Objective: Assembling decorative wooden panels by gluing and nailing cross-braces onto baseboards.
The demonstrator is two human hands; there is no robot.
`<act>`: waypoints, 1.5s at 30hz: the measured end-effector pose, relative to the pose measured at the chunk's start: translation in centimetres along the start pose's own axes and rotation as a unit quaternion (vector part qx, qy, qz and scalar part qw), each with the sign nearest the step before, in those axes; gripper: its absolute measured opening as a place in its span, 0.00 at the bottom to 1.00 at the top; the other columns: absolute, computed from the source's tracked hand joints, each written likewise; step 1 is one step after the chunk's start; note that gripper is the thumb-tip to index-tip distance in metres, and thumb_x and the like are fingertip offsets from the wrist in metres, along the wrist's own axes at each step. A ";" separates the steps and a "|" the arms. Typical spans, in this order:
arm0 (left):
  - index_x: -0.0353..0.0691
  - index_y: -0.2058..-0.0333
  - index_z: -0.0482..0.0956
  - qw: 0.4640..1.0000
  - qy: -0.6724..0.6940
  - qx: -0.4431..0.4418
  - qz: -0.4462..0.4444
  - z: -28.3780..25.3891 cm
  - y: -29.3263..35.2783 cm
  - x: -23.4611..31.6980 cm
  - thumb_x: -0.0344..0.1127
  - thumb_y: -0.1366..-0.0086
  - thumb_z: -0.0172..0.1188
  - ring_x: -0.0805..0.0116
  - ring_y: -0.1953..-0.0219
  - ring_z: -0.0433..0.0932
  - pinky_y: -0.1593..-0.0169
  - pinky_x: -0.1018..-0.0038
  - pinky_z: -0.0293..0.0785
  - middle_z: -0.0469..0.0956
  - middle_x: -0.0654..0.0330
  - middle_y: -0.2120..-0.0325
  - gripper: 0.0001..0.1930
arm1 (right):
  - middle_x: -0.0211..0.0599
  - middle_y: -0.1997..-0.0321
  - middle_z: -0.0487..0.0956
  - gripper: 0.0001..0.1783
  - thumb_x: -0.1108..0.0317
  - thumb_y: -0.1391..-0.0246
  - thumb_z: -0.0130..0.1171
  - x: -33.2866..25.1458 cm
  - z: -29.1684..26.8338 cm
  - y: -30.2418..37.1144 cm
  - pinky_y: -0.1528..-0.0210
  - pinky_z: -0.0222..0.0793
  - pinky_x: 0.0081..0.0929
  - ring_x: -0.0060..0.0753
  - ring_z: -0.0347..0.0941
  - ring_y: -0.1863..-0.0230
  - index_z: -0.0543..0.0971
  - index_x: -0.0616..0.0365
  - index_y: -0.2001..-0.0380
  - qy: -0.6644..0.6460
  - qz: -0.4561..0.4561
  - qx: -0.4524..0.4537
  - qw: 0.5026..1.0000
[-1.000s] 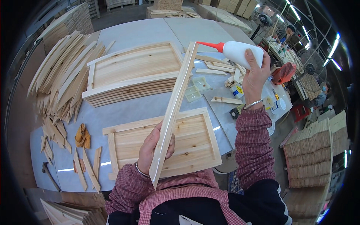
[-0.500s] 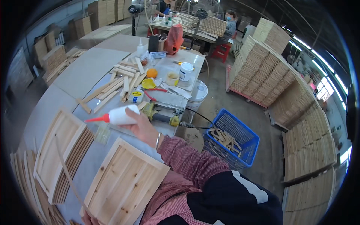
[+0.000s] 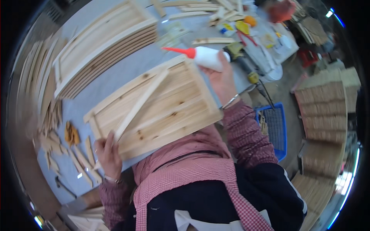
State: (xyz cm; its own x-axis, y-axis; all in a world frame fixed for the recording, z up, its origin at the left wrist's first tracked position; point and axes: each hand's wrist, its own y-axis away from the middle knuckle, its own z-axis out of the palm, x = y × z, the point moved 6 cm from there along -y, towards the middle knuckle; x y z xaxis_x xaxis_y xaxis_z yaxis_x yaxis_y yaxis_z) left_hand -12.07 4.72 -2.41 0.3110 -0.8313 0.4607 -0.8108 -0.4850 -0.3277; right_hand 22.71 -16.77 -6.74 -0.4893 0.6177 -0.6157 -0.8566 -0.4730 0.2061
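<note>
My right hand (image 3: 220, 80) is closed around a white squeeze bottle (image 3: 210, 57) with a long red nozzle, held tilted on its side with the tip toward the left. My left hand (image 3: 109, 154) grips one end of a thin wooden strip (image 3: 142, 101). That strip slants over a framed wooden panel (image 3: 173, 98) with knotty boards, lying in front of me against my apron. Whether the strip touches the panel I cannot tell. Beyond it, to the left, stands a stack of similar framed panels (image 3: 110, 48).
Wooden strips (image 3: 34, 73) lie along the left edge, with offcuts and an orange-brown glove (image 3: 71, 133) nearer me. A green-and-grey power tool (image 3: 244, 63) and red-handled pliers (image 3: 246, 37) lie beyond my right hand. On the floor at right stands a blue crate (image 3: 284, 131) with wood scraps.
My view has turned down and left. My left hand has come into fuller view with the strip, now slanted over the panel. The bottle stays in my right hand.
</note>
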 end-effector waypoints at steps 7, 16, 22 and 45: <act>0.43 0.53 0.76 0.999 -0.047 -0.001 -0.008 2.0 -0.5 1.5 0.26 0.48 0.60 0.59 0.66 0.67 0.60 0.66 0.63 0.66 0.56 0.69 0.21 | 0.43 0.51 0.71 0.29 0.53 0.50 0.61 2.1 -0.7 -0.2 0.43 0.63 0.41 0.42 0.68 0.47 0.66 0.61 0.53 0.002 -0.016 0.069 0.997; 0.43 0.52 0.75 0.997 -0.077 0.005 0.030 4.6 -2.2 2.4 0.28 0.48 0.59 0.59 0.67 0.66 0.62 0.65 0.62 0.66 0.56 0.70 0.22 | 0.45 0.51 0.72 0.29 0.51 0.50 0.60 2.1 -1.6 -0.1 0.42 0.62 0.44 0.45 0.68 0.47 0.67 0.60 0.53 -0.034 -0.039 0.057 0.997; 0.41 0.53 0.75 0.998 -0.064 0.018 0.016 5.5 -2.1 2.6 0.26 0.52 0.58 0.58 0.67 0.67 0.62 0.63 0.62 0.66 0.55 0.72 0.23 | 0.45 0.50 0.73 0.28 0.52 0.49 0.58 2.9 -1.7 -0.6 0.42 0.62 0.44 0.46 0.68 0.47 0.68 0.62 0.53 -0.027 -0.049 0.049 0.997; 0.39 0.57 0.75 0.998 -0.032 0.057 -0.017 6.5 -0.6 2.1 0.32 0.52 0.61 0.61 0.66 0.65 0.62 0.66 0.62 0.64 0.59 0.71 0.20 | 0.54 0.45 0.67 0.38 0.52 0.52 0.56 1.8 -2.6 -1.2 0.37 0.54 0.47 0.54 0.61 0.42 0.61 0.69 0.45 0.071 -0.054 0.031 0.995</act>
State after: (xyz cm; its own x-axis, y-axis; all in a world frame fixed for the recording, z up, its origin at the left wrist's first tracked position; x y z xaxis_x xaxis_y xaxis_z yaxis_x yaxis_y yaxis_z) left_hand -7.68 1.50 -6.59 0.3714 -0.8279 0.4203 -0.7392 -0.5376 -0.4057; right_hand 23.25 -16.72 -10.10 -0.3688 0.5655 -0.7377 -0.9138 -0.3657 0.1765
